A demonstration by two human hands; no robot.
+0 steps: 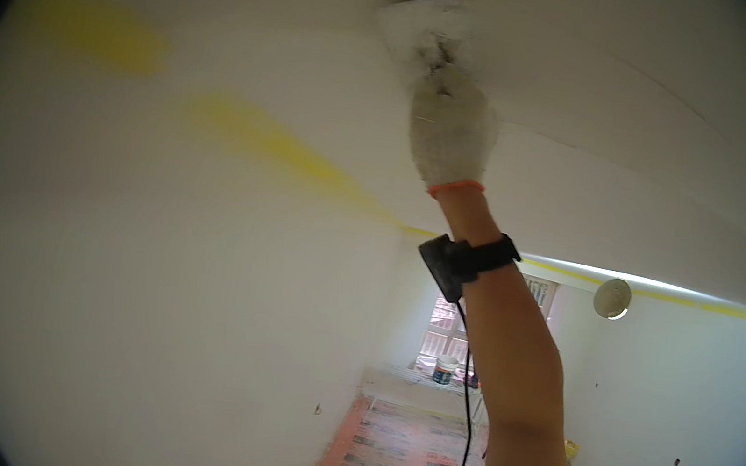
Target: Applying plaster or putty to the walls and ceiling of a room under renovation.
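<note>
My right hand (451, 130), in a whitish knit glove with an orange cuff, reaches up and grips a putty knife (428, 28). The knife's wide blade is smeared with white and lies against the white ceiling (589, 92); the far edge of the blade casts a dark shadow there. Most of the handle is hidden by the glove. Around the wrist sits a black strap with a small black device (446, 266), and a black cable (471, 406) hangs from it. My left hand does not show.
Broken yellow bands (298, 155) run along the wall's top. A round pale fixture (612, 298) is ahead on the right. Beyond my arm, a bucket (445, 369) stands by a window (442, 327). The stained floor (390, 462) has reddish and dark patches.
</note>
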